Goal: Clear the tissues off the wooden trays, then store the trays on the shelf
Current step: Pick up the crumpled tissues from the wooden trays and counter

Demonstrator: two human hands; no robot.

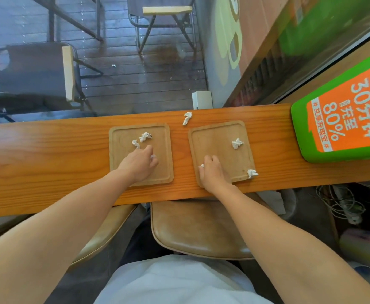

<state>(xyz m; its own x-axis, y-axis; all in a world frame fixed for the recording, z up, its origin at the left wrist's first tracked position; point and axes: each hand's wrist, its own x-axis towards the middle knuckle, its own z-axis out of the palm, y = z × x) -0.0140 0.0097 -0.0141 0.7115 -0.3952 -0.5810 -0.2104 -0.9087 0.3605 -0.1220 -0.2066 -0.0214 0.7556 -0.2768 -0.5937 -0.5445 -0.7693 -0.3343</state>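
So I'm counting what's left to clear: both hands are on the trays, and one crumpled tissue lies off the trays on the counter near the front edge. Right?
Not quite. The head view shows that loose tissue on the counter near the far edge, beyond the gap between the two trays; the left hand and right hand are on them.

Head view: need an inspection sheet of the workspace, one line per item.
Surface: long wooden counter, bare left of the trays.
Job's things: left tray holds two loose tissue wads; right tray holds one wad, another sits on its near right corner; one wad lies on the counter beyond the trays.
Clutter: green and orange device at the counter's right end.
Grippers: left hand and right hand each closed on a tissue scrap.
Cables: tangled wires below the counter, right.
Surroundings: stool under the counter; folding chairs on decking beyond.
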